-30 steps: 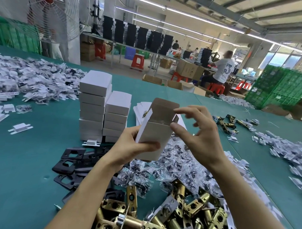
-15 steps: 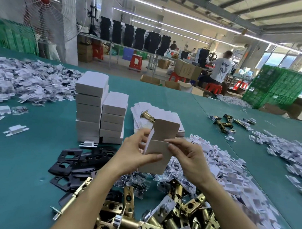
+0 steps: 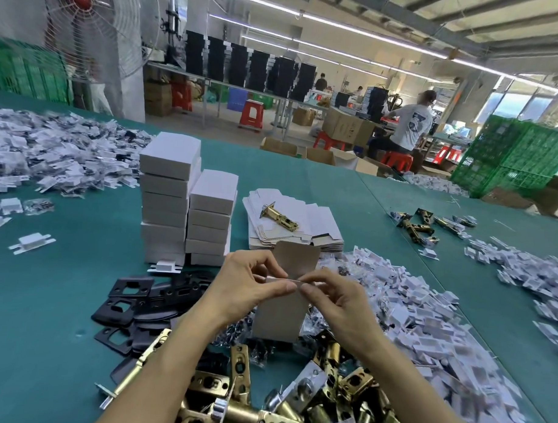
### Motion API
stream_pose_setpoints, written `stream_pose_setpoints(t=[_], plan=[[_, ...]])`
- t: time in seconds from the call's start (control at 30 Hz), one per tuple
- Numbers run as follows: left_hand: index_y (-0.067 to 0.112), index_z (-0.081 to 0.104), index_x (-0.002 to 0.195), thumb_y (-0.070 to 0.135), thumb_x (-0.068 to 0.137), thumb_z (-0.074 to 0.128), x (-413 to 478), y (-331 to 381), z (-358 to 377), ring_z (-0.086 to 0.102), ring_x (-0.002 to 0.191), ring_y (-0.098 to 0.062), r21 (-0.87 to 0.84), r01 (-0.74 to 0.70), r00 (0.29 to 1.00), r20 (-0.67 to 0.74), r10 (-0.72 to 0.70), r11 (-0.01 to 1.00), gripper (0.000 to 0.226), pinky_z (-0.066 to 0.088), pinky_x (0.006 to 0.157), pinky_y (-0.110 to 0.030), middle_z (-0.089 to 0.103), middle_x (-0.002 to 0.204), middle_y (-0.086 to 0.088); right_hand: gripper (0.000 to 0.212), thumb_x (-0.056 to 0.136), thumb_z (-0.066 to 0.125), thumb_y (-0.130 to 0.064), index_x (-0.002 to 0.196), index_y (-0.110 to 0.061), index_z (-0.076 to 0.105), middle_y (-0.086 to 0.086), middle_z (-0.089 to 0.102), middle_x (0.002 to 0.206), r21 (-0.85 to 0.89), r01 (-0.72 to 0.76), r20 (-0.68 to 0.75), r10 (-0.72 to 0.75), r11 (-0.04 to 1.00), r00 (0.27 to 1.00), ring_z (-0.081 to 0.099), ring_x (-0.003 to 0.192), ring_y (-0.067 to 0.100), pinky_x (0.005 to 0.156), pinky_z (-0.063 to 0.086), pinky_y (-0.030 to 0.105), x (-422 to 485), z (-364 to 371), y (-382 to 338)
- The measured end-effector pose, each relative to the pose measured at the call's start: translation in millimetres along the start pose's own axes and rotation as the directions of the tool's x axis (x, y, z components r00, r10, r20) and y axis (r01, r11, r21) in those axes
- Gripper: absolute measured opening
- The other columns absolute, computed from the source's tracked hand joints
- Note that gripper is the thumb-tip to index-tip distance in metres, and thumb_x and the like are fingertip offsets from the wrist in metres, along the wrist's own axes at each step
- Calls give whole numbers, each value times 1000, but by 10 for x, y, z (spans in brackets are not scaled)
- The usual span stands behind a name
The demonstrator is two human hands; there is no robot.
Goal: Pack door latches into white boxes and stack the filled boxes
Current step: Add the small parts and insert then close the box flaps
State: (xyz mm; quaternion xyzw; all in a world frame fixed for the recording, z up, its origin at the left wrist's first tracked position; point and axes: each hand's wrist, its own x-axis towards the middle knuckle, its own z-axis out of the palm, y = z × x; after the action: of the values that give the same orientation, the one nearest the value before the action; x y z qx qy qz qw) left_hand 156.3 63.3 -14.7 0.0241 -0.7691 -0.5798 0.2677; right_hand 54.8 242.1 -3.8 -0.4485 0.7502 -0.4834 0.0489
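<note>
A: Head view. Which step are we on?

B: Box forming, we judge. Left hand [image 3: 249, 286] grips the white box [image 3: 280, 315] near its top, thumb across the front. Right hand [image 3: 334, 305] pinches a side tab at the mouth. We hold the box upright above the worktop [image 3: 46, 329], over the brass latch pile [image 3: 296, 398]. Lid flap [image 3: 296, 259] stands open. We can't see inside, so we can't tell whether it's loaded.

A: Next move?

B: If it's empty, we need one latch in, tabs folded, lid tucked. Then it goes on the closed boxes behind-left. The taller stack [image 3: 167, 201] looks slightly out of line, so we'd pick the shorter stack [image 3: 212, 221].

A: Any writing?

B: None readable on the box, the stacks or the flat blanks [image 3: 302, 218]. The only mark is a large figure on a shirt [image 3: 412, 127] far back. It looks like a 3, but we're not sure.
</note>
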Motion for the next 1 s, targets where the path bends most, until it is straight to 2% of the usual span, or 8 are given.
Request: stream_pose_setpoints(t=[0.1, 0.23, 0.3, 0.43, 0.5, 0.6, 0.8, 1.0], plan=[[24, 72, 75, 38, 69, 91, -4, 20, -2, 74, 79, -23, -9, 37, 999, 6, -37, 999, 24, 62, 77, -42, 76, 78, -4, 11, 95, 64, -21, 94, -29, 72, -15, 70, 91, -120, 40, 67, -32, 992, 997, 66, 87, 5, 72, 52, 21, 14, -59, -46], [23, 72, 74, 41, 70, 88, -1, 45, -8, 73, 80, -25, 8, 52, 998, 39, -52, 999, 25, 61, 78, -49, 75, 78, -5, 9, 97, 61, -25, 97, -26, 70, -11, 64, 97, -248, 77, 143, -42, 966, 989, 60, 94, 2, 80, 54, 28, 71, -131, -100], [23, 72, 74, 50, 68, 85, -6, 60, -13, 72, 79, -24, 32, 66, 997, 48, -68, 997, 30, 60, 79, -51, 74, 77, -3, 12, 96, 63, -23, 98, -33, 68, -11, 63, 101, -170, 58, 87, -44, 984, 995, 61, 98, 3, 80, 55, 28, 81, -141, -128], [24, 74, 73, 40, 73, 87, 6, 59, -26, 71, 80, -18, 98, 73, 996, 42, -78, 992, 21, 58, 81, -52, 75, 78, 4, 33, 93, 65, -17, 115, -39, 53, 6, 62, 114, 338, -12, -84, 43, 941, 995, 67, 100, 18, 81, 55, 27, 93, -70, -198], [23, 74, 73, 33, 72, 90, 0, 65, -28, 71, 81, -20, 74, 78, 996, 40, -81, 994, 18, 59, 78, -49, 75, 79, 3, 33, 92, 62, -27, 123, -34, 55, -1, 67, 109, 327, -20, -92, 53, 945, 994, 69, 96, 12, 80, 55, 23, 111, -37, -224], [24, 76, 73, 20, 67, 92, -13, 83, -12, 71, 97, -15, -10, -14, 1000, 16, 14, 1000, 18, 60, 74, -33, 75, 99, 5, 21, 87, 61, -30, 102, -18, 72, -9, 75, 93, 322, 0, -85, 28, 947, 996, 69, 87, 2, 73, 52, 15, 126, -30, -273], [20, 64, 71, 9, 68, 91, 4, 87, -19, 74, 92, -22, -95, -115, 986, -128, 103, 989, 29, 60, 70, -29, 76, 96, -2, 26, 85, 70, 5, 92, -20, 77, -2, 77, 90, 234, 11, -71, 6, 972, 997, 72, 88, 12, 78, 58, 27, 96, -71, -217], [10, 64, 72, 28, 65, 90, 2, 92, -24, 74, 91, -20, -92, -62, 992, -116, 51, 994, 32, 61, 75, -31, 77, 91, -1, 18, 81, 71, -26, 94, -18, 80, 3, 76, 99, 307, -16, -29, 26, 952, 999, 71, 96, 19, 83, 58, 32, 62, -91, -194]])
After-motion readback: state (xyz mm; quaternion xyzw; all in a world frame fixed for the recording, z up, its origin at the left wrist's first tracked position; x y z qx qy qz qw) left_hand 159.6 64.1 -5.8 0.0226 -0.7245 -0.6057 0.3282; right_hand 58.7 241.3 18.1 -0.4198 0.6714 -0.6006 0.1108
